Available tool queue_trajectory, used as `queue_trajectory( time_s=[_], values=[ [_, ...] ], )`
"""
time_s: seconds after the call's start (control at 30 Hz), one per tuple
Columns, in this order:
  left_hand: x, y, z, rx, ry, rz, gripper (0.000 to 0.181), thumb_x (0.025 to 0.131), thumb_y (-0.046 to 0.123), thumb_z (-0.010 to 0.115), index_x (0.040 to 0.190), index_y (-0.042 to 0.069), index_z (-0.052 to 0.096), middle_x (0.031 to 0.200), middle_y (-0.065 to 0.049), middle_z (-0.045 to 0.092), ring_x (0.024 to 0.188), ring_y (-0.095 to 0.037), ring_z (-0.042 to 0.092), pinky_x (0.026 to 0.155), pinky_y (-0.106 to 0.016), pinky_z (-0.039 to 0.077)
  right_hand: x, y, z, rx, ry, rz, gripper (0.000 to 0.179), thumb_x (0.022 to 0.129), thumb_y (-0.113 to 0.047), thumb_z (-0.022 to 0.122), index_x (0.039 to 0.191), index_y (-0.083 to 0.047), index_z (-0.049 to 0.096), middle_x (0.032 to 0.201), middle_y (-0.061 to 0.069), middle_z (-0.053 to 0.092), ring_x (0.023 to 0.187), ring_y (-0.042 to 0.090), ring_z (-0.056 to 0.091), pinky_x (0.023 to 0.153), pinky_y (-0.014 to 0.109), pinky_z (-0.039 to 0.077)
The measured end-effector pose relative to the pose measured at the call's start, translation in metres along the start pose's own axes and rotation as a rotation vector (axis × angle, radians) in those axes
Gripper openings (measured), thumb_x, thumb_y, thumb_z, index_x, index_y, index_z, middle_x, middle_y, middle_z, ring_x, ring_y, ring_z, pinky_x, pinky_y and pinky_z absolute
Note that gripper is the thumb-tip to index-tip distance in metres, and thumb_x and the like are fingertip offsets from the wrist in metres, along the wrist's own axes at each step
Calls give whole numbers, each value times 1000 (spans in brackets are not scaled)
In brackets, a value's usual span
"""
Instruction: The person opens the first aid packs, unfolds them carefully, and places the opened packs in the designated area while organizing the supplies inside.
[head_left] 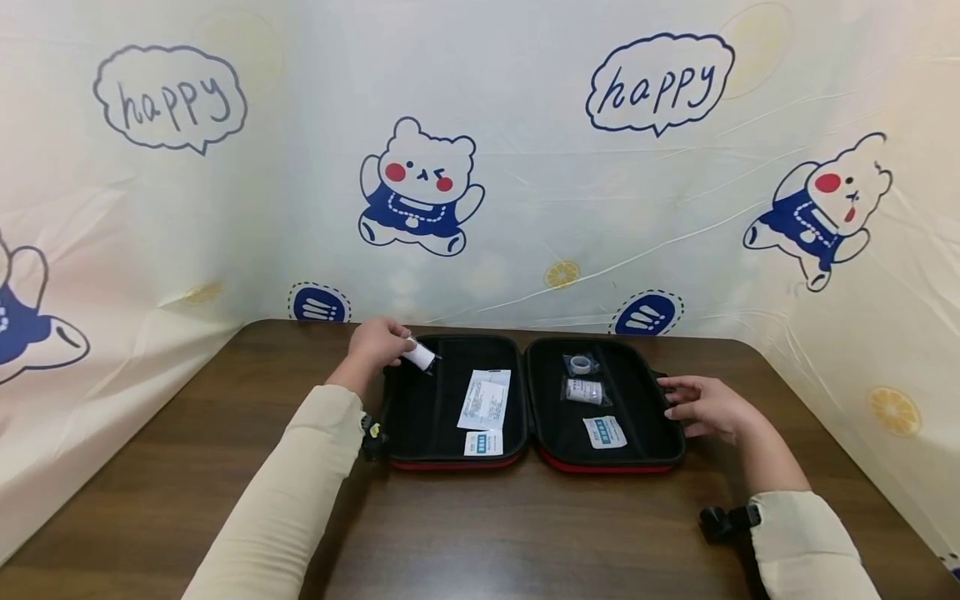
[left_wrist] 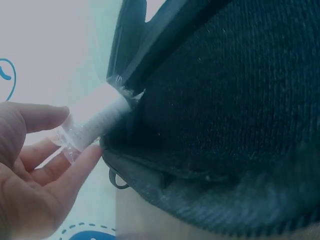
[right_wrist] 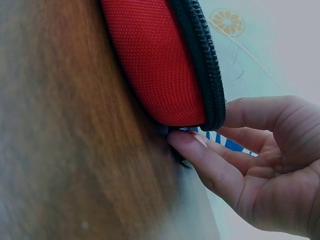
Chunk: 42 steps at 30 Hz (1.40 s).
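My left hand [head_left: 377,343] pinches a white roll [head_left: 420,354] in a clear wrapper, which looks like a bandage roll, between thumb and fingers. In the left wrist view the bandage roll [left_wrist: 102,117] tilts over the far left corner of the open black-lined case [left_wrist: 225,100]. At the case's right side, my right hand [head_left: 712,407] touches the edge with fairly straight fingers. Its thumb [right_wrist: 192,147] lies by the end of the red shell [right_wrist: 155,65], and some fingertips are hidden behind the zipped rim.
Paper packets [head_left: 486,402] and a small sachet [head_left: 483,442] lie in the left half. The right half holds a wrapped tape roll [head_left: 580,364], a wrapped bandage [head_left: 584,391] and another sachet [head_left: 604,432]. A patterned curtain [head_left: 525,208] stands behind the wooden table [head_left: 465,533].
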<state>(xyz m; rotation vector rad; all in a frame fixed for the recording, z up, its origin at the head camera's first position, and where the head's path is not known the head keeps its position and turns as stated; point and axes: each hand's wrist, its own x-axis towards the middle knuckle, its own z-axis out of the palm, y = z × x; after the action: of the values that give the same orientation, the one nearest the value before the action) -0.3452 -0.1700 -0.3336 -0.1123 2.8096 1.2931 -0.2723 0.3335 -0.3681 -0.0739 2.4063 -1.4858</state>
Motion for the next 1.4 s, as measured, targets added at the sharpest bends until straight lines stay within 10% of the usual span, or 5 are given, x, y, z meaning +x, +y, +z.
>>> queue_trajectory(
  time_s=[0.4, 0.9, 1.4],
  values=[
    [0, -5, -5, 18, -17, 11, 40, 88, 9, 71, 126, 0, 61, 126, -23, 56, 94, -28, 65, 80, -35, 57, 1, 1, 0, 14, 2, 2, 66, 88, 1, 66, 145, 8, 34, 131, 34, 47, 94, 23, 60, 78, 46, 58],
    [3, -12, -10, 191, -12, 213, 40, 82, 3, 76, 121, -1, 67, 113, -21, 64, 78, -22, 64, 66, -30, 56, 1, 2, 0, 8, 5, 5, 66, 88, -1, 67, 145, 7, 34, 134, 35, 44, 97, 25, 60, 79, 47, 57],
    [8, -4, -12, 191, -115, 119, 40, 82, 4, 75, 120, -6, 64, 110, -22, 66, 73, -19, 70, 76, -39, 58, 1, 3, -1, -6, 2, 2, 66, 89, -2, 67, 145, 6, 35, 135, 36, 44, 101, 26, 59, 80, 46, 57]
  ],
)
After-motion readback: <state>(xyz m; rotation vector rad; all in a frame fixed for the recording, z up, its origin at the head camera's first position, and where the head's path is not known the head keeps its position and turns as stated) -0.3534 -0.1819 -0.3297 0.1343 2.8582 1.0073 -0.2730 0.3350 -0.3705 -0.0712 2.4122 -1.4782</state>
